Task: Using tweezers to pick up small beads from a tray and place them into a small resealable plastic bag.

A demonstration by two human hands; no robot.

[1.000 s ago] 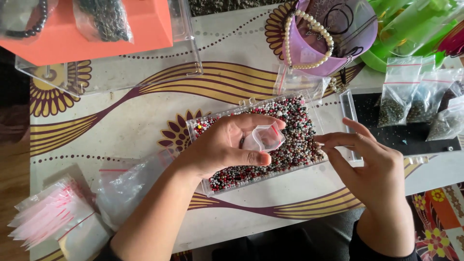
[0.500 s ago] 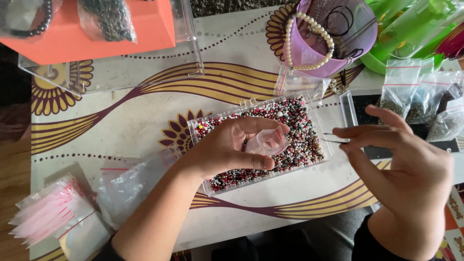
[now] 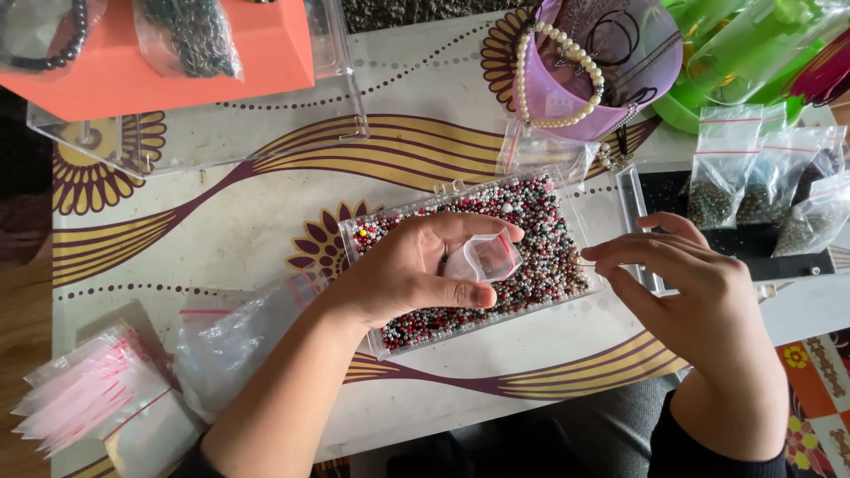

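Right hand [image 3: 699,292] now lower and nearer the clear bead tray [image 3: 595,265] than half a second before, its thumb and forefinger pinched together on thin tweezers [image 3: 586,262] whose tip reaches the tray's right edge. Small clear zip bag [image 3: 482,257]: held open over the mixed red, grey and white beads [image 3: 540,221], clamped between thumb and fingers of the left hand [image 3: 412,270]. Around: patterned tablecloth [image 3: 266,221]; loose empty bags [image 3: 97,398] front left; filled bead packets [image 3: 753,177] right; lilac cup [image 3: 593,62] draped with a pearl strand [image 3: 522,80] behind.
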